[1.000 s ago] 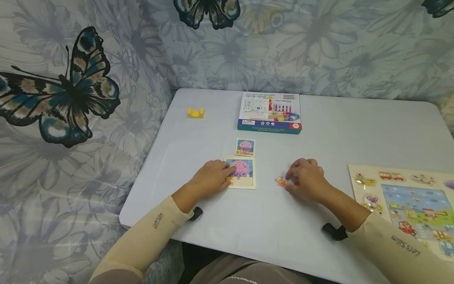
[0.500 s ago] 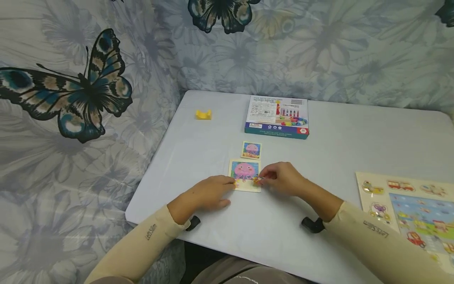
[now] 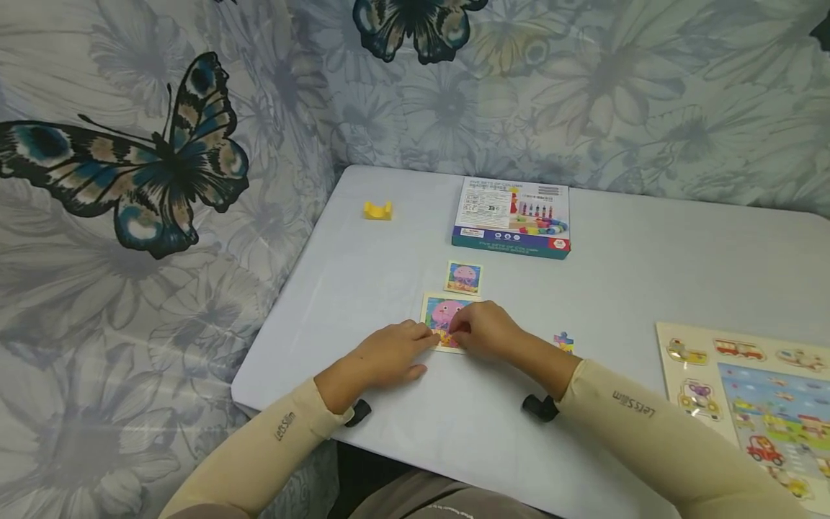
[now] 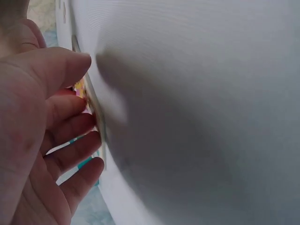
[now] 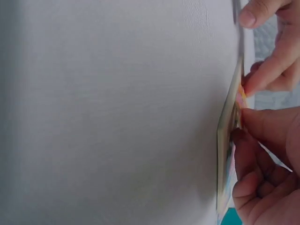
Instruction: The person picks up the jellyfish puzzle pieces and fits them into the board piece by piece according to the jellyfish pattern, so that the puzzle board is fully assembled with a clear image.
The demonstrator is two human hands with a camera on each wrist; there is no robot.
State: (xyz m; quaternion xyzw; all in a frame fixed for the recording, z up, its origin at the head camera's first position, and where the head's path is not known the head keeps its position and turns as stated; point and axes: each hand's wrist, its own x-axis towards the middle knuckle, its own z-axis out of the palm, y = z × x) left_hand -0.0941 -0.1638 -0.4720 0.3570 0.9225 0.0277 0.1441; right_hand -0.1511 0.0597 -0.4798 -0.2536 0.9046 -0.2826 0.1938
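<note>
A framed jigsaw puzzle (image 3: 445, 311) with a pink jellyfish lies in front of me, partly covered by my right hand (image 3: 485, 330). That hand pinches a small puzzle piece between thumb and forefinger, low over the picture; its fingers mostly hide the piece. My left hand (image 3: 394, 353) touches the puzzle's lower left with its fingertips, the fingers fairly straight and the thumb apart, as the left wrist view also shows. Above the puzzle lies a smaller jellyfish picture card (image 3: 463, 277). A loose puzzle piece (image 3: 564, 342) in blue, yellow and pink rests on the table beyond my right forearm.
A flat printed box (image 3: 511, 218) lies toward the back of the white table (image 3: 311, 288). Left of it stands a small yellow notched block (image 3: 378, 210). A large wooden picture board (image 3: 707, 342) extends out of view at the right, near my right sleeve.
My right hand has moved left from the bare table onto the puzzle, bringing a piece. My left fingertips have shifted down toward its lower edge. The loose piece now shows past my forearm.
</note>
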